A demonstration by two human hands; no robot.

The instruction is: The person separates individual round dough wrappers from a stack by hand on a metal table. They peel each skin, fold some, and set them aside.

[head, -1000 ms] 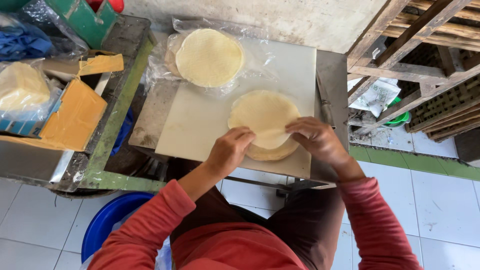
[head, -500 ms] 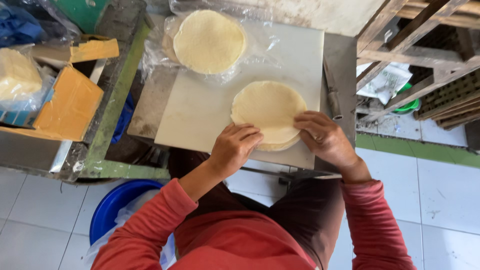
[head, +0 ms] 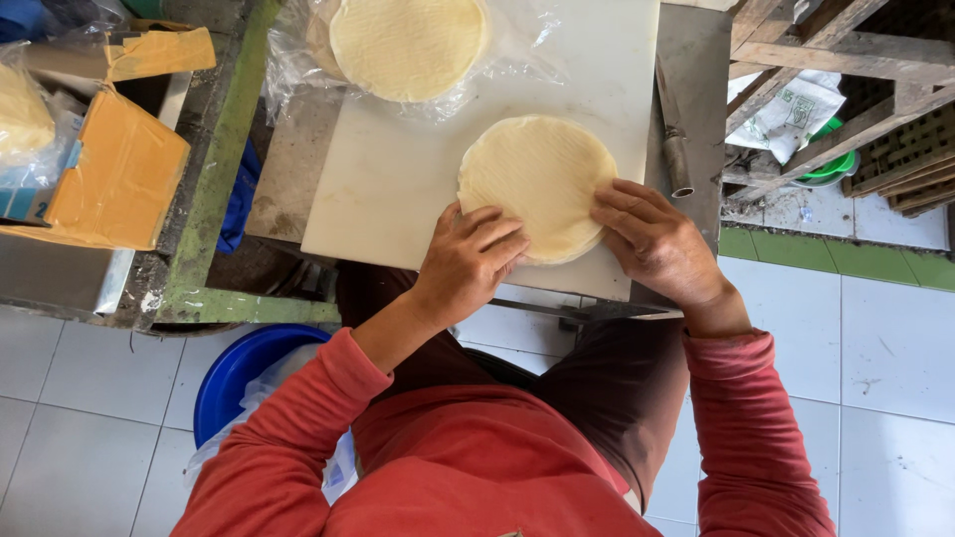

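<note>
Head view, looking straight down on a person in a red long-sleeved top, seated at a white cutting board [head: 398,189]. All places below are taken from that board.

On the board's near right part lies a round stack of thin pale wrappers [head: 537,179], flat, its near edge close to the board's near edge. Left hand [head: 468,261] rests palm down on the stack's near left rim, fingers spread and slightly curled over the edge, pressing rather than grasping. Right hand [head: 657,239] lies on the stack's near right rim, fingers extended and flat on the top wrapper, thumb toward the near edge. Neither hand closes around anything (whether the fingertips hook under the rim cannot be told).

At the board's far edge, left of centre, sits a second round stack of wrappers [head: 408,45] on crinkled clear plastic [head: 298,70].

Just beside the board's right edge, a knife [head: 674,139] lies on the grey metal table [head: 701,60], lengthwise along that edge.

Left of the board, past a green-painted frame bar [head: 214,179], stands an open cardboard box [head: 119,184] with yellow flaps. Below the board's near left corner, on the white tiled floor [head: 875,348], is a blue bucket [head: 234,373]. Right of the board, well apart, are wooden pallets [head: 846,50] and a green bowl [head: 831,164].
</note>
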